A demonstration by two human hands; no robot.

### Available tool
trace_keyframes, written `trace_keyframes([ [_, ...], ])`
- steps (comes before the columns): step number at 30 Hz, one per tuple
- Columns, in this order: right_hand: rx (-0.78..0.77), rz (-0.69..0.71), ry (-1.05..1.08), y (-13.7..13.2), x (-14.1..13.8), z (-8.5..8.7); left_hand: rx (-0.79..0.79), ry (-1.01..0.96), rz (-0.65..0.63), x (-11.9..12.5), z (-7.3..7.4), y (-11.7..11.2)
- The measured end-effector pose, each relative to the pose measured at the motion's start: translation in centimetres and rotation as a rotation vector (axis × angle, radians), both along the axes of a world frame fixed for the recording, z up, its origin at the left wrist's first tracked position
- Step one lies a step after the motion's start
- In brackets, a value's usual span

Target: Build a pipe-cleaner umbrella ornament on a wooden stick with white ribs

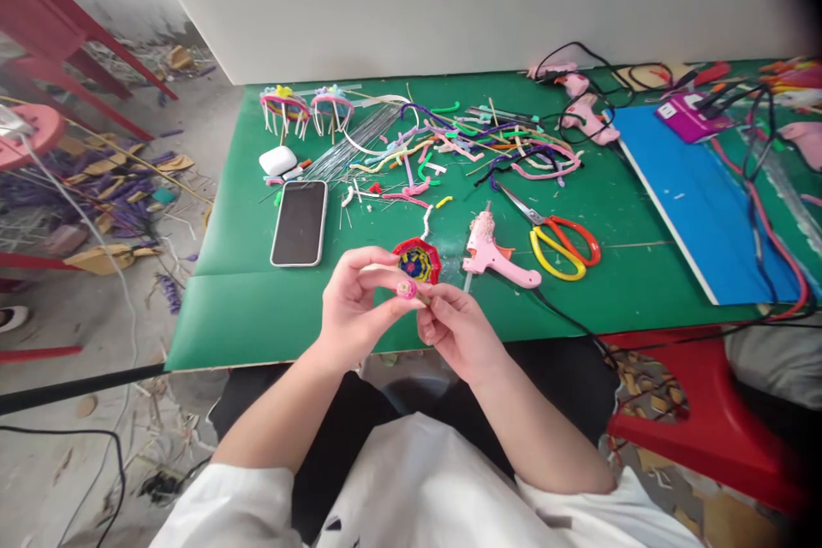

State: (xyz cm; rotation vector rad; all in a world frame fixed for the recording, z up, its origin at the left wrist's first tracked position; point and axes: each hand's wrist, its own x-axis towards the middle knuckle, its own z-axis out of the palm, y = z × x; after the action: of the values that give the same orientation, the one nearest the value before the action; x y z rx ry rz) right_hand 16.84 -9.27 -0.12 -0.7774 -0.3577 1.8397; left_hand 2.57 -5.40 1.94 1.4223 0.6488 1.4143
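Observation:
My left hand [356, 300] is closed in a pinch around a small pink coil [406, 289], which looks like wound pipe cleaner. The coil sits on the end of a thin brownish stick [424, 298], and my right hand [453, 321] grips that stick. Just beyond my fingers lies a red-rimmed octagonal disc [420, 260] with a yellow and blue woven centre, partly hidden by my left hand. A pink glue gun [493, 255] rests to the right of it. Scissors [558, 241] with one yellow and one orange handle lie half open farther right.
A phone [300, 223] and a white case [278, 161] lie on the left of the green table [224, 308]. Loose pipe cleaners [468, 137] and wires spread across the back, near two decorated umbrella-like pieces [284, 109]. A blue board [681, 205] and black cables occupy the right.

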Motion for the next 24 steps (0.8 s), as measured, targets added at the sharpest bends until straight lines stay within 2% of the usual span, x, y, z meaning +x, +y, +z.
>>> trace_keyframes([
  [9,-0.014,0.085,0.112,0.0,-0.4,-0.4,0.106,0.065,0.008,0.1,0.3,-0.7],
  [18,0.039,0.162,0.047,-0.3,-0.4,-1.3,0.217,0.156,-0.027,0.1,1.0,-0.7],
  [20,0.101,0.147,-0.096,-0.2,0.3,-1.3,0.248,0.194,-0.053,-0.1,1.1,-0.5],
  [21,0.156,0.097,-0.243,-0.1,1.1,-1.2,0.268,0.216,-0.062,-0.3,1.2,-0.4],
  [22,0.223,0.029,-0.440,0.2,2.2,-1.1,0.282,0.230,-0.063,-0.6,1.2,-0.2],
  [24,0.402,-0.218,-1.020,0.8,5.4,-1.1,0.284,0.229,-0.031,-1.5,1.3,0.3],
])
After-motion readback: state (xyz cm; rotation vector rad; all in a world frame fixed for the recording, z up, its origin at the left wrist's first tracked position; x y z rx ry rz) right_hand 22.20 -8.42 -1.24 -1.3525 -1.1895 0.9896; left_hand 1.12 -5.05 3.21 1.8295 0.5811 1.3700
